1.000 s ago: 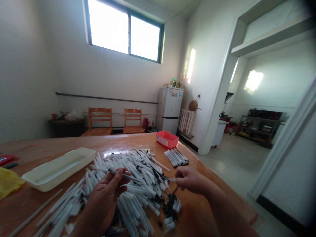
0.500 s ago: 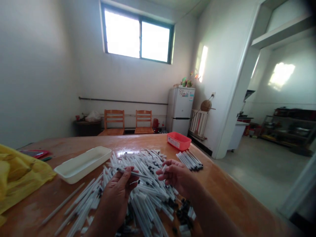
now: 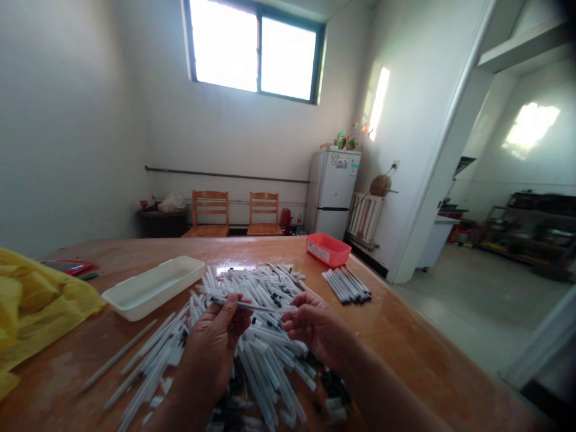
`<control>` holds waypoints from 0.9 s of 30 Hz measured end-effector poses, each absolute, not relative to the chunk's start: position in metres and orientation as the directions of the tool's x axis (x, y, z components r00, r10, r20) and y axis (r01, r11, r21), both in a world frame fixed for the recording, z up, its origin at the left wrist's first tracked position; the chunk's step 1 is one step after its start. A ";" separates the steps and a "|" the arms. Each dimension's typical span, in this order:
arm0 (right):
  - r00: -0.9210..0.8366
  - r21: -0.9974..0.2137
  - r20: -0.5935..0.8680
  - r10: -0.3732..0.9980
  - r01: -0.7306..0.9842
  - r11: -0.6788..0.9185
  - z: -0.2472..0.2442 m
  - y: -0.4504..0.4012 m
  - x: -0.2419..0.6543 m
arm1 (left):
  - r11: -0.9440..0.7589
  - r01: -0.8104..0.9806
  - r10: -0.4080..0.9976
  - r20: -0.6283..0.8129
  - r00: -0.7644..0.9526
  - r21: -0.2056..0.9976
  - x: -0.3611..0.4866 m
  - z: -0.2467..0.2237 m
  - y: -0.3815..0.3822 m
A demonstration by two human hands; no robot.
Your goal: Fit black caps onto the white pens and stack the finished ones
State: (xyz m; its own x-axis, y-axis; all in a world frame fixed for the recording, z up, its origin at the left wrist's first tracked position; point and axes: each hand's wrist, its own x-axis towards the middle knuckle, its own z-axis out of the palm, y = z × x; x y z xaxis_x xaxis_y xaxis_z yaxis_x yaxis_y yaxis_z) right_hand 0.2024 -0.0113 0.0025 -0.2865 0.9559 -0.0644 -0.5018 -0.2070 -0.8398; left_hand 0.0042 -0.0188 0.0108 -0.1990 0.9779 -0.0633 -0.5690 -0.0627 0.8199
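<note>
My left hand (image 3: 211, 339) pinches a thin pen (image 3: 257, 307) between thumb and fingers, its dark end pointing left. At the pen's right end, my right hand (image 3: 317, 327) has its fingertips closed on a small whitish piece (image 3: 288, 309). The piece meets the pen's tip or lies very close to it; its exact kind is unclear. Beneath both hands spreads a heap of whitish pen parts (image 3: 265, 360), with dark bits among them. Small black plugs or caps (image 3: 333, 387) lie below my right wrist, partly covered by the forearm.
Beyond my right hand lies a neat row of pens (image 3: 346, 285) with black ends, near a red basket (image 3: 328, 250). On the left are a long cream tray (image 3: 135, 309) and a yellow plastic bag (image 3: 40, 306). Two chairs (image 3: 210, 213) stand past the wooden table's far edge.
My right hand has moved its small whitish piece left onto or up to the pen's right end. The left hand keeps hold of the pen. The camera view has shifted slightly.
</note>
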 end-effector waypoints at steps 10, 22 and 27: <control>-0.342 -0.840 -0.098 0.934 -0.475 -0.262 -0.004 -0.010 0.194 | -0.097 -0.599 0.970 -0.058 -0.234 0.795 0.002 0.011 -0.018; -0.313 -0.867 -0.083 0.946 -0.446 -0.223 -0.004 -0.013 0.190 | -0.086 -0.592 0.974 -0.056 -0.217 0.801 0.004 0.013 -0.019; -0.324 -0.875 -0.074 0.943 -0.433 -0.218 -0.008 -0.012 0.186 | -0.076 -0.583 0.980 -0.049 -0.195 0.809 0.008 0.013 -0.021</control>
State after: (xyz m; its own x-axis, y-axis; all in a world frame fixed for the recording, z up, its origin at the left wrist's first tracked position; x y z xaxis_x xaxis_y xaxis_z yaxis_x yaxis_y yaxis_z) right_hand 0.1861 -0.0122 -0.0077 -0.3239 0.9432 -0.0743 -0.4333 -0.2177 -0.8746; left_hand 0.0078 -0.0208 0.0126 -0.1952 0.9795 -0.0490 -0.5829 -0.0757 0.8090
